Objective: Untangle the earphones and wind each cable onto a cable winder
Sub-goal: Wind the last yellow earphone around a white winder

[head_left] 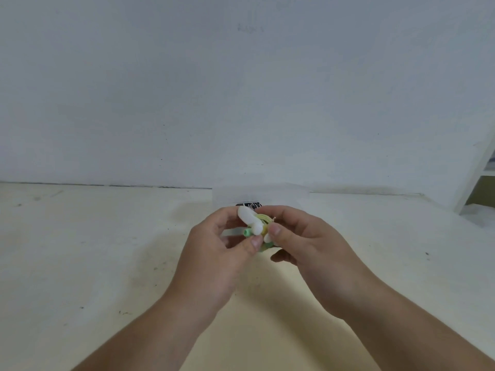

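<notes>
Left hand (214, 253) and right hand (308, 245) pinch a light winder (250, 219) wound with soft, slippery cable (263, 218), likely best held by its stiff body.

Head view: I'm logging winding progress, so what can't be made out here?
All in the head view:
- Winder: how much cable is wound on it, covered by the left hand and right hand.
- Green piece: earbud or winder, too small and blurred.
- Black label: text blurred.
- Shelf: cut off by the right edge.
</notes>
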